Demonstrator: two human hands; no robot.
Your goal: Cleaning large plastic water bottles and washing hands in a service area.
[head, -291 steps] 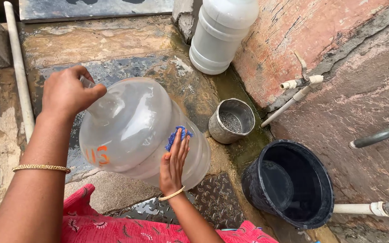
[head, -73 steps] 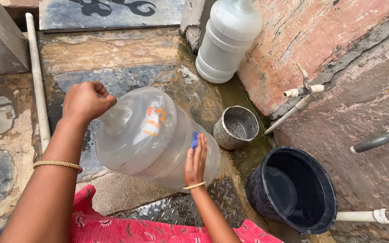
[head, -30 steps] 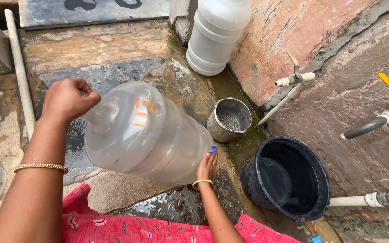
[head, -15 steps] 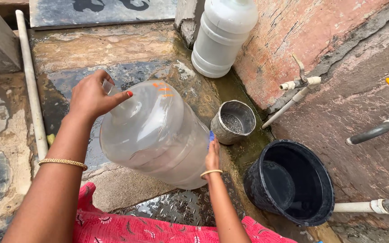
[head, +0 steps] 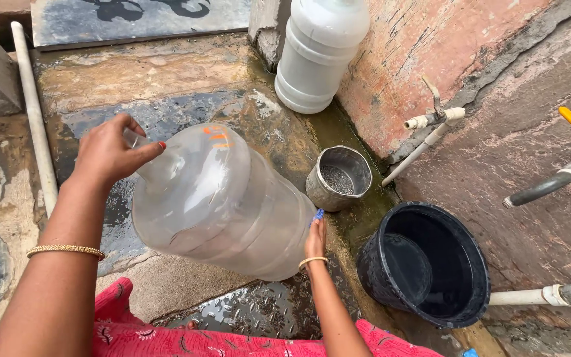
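Left hand (head: 110, 153) now cups neck of clear jug (head: 223, 201), fist loosened; right hand (head: 315, 238) presses blue scrubber (head: 318, 214) at base, four o'clock; jug tipped flatter.

Not much in the way of labels here. The big clear water jug (head: 223, 205) has a few orange marks near its shoulder, more like painted dashes than a sticker. Beyond the jug, by the wall, the white plastic jar (head: 318, 53) looks plain. No signs or screens.
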